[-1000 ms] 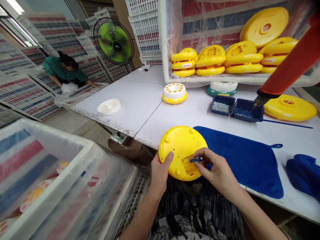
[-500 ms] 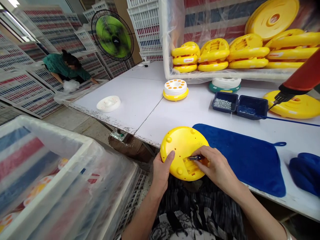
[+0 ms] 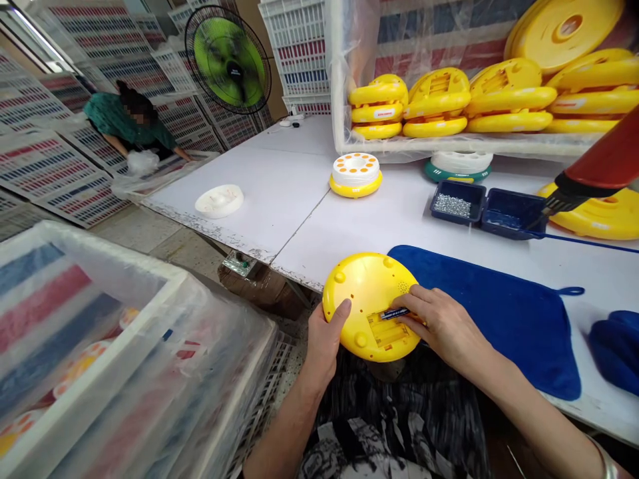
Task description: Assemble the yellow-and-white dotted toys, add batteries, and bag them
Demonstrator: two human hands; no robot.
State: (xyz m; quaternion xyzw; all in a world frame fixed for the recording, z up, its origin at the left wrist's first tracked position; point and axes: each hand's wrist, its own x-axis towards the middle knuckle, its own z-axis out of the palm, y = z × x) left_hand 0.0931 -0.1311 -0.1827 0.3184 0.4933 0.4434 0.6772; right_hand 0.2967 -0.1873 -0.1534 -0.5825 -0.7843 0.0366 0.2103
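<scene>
A round yellow plastic toy base lies upside down at the near table edge, partly on a blue cloth. My left hand grips its near left rim, thumb on top. My right hand pinches a small blue battery and presses it into the open battery bay on the underside.
Two dark blue trays, one with screws, sit behind the cloth. A red power screwdriver hangs at right. Yellow discs fill a lined crate. A white-yellow toy, a white disc, a fan, a distant person, a lined bin at left.
The battery has gone from above the bay down into it under my right fingers. My left hand keeps its grip on the rim. The view shifted slightly.
</scene>
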